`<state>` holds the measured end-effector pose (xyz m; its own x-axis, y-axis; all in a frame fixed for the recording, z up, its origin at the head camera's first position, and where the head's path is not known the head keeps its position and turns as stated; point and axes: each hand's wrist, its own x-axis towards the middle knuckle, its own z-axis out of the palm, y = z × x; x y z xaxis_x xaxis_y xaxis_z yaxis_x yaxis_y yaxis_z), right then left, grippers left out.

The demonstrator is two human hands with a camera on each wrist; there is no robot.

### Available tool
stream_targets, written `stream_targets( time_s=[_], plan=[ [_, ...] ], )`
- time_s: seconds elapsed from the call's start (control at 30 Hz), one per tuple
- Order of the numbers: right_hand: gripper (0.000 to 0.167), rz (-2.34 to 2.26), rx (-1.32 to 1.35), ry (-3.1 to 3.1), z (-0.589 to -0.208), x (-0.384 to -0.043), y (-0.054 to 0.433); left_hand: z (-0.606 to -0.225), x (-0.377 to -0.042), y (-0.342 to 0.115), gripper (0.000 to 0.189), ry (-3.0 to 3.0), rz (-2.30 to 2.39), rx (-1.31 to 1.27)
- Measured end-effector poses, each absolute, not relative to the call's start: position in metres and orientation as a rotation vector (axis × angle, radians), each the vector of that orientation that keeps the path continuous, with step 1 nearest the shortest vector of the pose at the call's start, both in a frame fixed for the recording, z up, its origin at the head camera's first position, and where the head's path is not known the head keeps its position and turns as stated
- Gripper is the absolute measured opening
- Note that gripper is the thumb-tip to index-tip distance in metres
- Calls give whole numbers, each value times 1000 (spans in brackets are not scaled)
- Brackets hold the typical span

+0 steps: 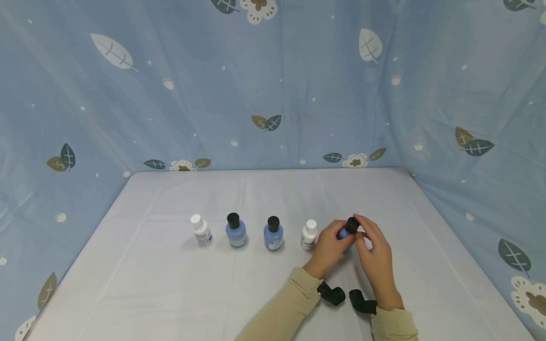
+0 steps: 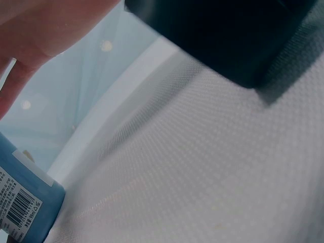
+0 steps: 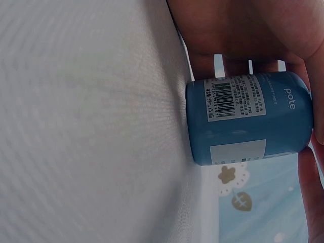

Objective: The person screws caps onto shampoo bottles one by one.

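A blue bottle (image 3: 238,116) with a black cap (image 1: 352,224) stands on the white table at the right end of a row. My left hand (image 1: 328,247) grips this bottle around its upper body, from its left side. From the right, my right hand (image 1: 377,253) has its forefinger and thumb about the black cap. In the right wrist view the bottle's base rests on the cloth and its barcode label shows. The left wrist view catches only the lower part of the blue bottle (image 2: 30,197). Between the hands the bottle's body is mostly hidden in the head view.
To the left stand a white bottle (image 1: 309,235), two blue bottles with black caps (image 1: 273,234) (image 1: 236,231) and another white bottle (image 1: 201,230). A patterned blue curtain (image 1: 273,85) hangs behind the white table (image 1: 170,284). Black wrist devices (image 1: 362,303) sit near the sleeves.
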<state>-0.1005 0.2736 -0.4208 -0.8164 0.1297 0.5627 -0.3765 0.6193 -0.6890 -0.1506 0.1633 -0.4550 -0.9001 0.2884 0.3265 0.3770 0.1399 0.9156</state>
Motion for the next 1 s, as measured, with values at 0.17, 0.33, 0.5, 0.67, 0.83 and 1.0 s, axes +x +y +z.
stream_targets(
  time_s=[0.17,0.33,0.5,0.67,0.83,1.0],
  plan=[
    [46,1108,177,-2281,-422,-100,273,-455,-150,163,21,-2322,-1893,-677],
    [43,1091,172,-2277,-422,-101,273,-455,-150,163,21,-2326,-1884,-674],
    [41,1100,177,-2268,-422,-101,273,-455,-151,163,20,-2327,-1855,-678],
    [40,1111,184,-2261,-422,-101,273,-455,-151,163,20,-2326,-1870,-680],
    [40,1113,149,-2270,-422,-101,272,-457,-152,163,19,-2320,-1891,-690],
    [40,1111,109,-2293,-420,-101,272,-458,-152,163,20,-2319,-1890,-692]
  ],
)
